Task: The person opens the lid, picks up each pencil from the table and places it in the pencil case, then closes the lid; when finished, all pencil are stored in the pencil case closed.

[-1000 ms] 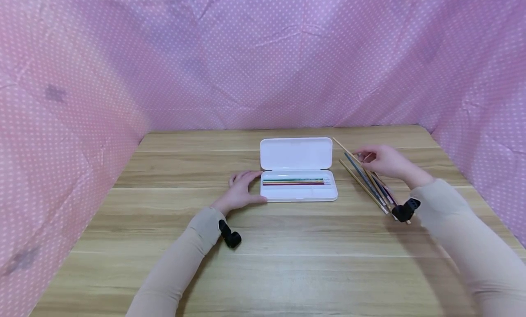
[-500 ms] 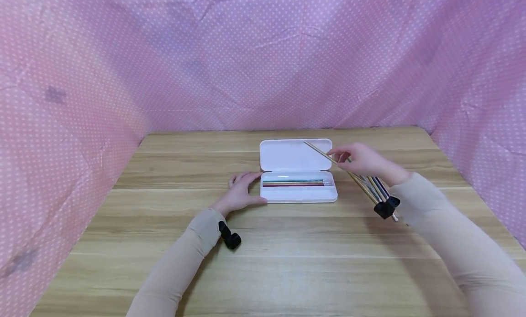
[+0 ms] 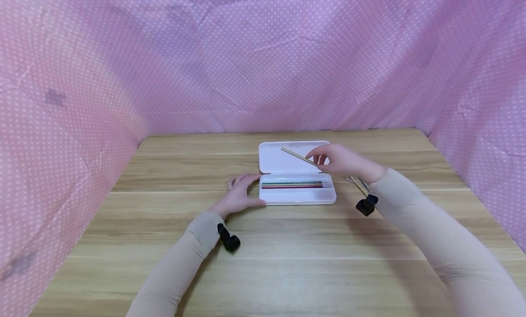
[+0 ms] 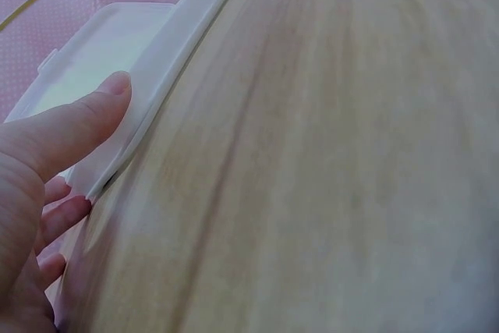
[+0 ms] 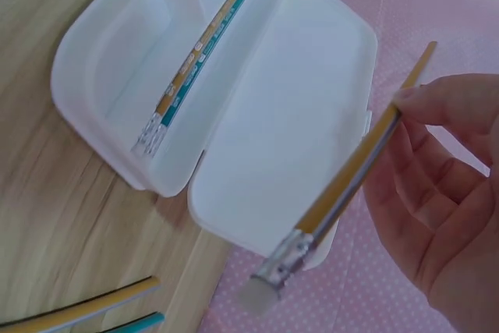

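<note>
A white pencil case (image 3: 300, 199) lies on the table with its lid (image 3: 273, 157) laid back. Inside it several pencils (image 3: 291, 185), with green, yellow and red barrels, lie side by side. My left hand (image 3: 238, 196) holds the case by its left end, the thumb at the front corner and fingers at the back corner. Above the lid my right hand (image 3: 343, 161) pinches a yellow pencil (image 5: 343, 189) between thumb and fingers. In the right wrist view its white eraser (image 5: 259, 294) is nearest the camera, and the pencil slants over the lid.
More pencils (image 5: 86, 303) lie on the wooden table (image 3: 287, 262) right of the case, mostly hidden in the head view by my right arm. A pink dotted cloth (image 3: 246, 70) hangs behind and beside the table.
My right hand has lifted the yellow pencil from the loose pencils and carried it left, over the case's lid. My left hand has stayed at the case's left end.
</note>
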Available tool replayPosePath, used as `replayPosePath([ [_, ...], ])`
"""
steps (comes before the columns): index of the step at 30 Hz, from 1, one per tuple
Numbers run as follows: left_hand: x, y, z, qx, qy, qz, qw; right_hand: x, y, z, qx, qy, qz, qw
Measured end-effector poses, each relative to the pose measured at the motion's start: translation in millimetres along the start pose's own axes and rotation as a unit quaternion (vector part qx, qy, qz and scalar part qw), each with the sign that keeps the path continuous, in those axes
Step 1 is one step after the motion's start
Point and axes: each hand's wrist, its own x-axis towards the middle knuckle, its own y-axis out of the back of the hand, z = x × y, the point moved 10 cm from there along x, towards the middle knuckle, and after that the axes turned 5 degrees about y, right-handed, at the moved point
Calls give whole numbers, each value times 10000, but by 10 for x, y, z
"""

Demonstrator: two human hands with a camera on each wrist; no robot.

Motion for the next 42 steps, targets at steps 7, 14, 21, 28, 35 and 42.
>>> replayPosePath([
  [7, -8, 8, 4, -67, -24, 8, 10000, 154, -133, -81, -23, 129, -189, 9997],
  [14, -5, 15, -7, -181, 25, -11, 9998, 261, -290, -116, -489, 69, -574, 9971],
  [21, -7, 14, -14, -211, 80, -45, 9997, 337, -469, -125, -654, -18, -1003, 9928],
  [28, -3, 20, -1, -205, 76, -39, 9998, 379, -623, -95, -1000, 28, -1203, 9877],
  [35, -6, 21, 14, -165, 57, -14, 9998, 387, -763, -38, -1238, 64, -1192, 9851],
  [42, -17, 10, 1, -146, 97, -27, 9998, 417, -844, -69, -1435, 280, -1048, 9837],
])
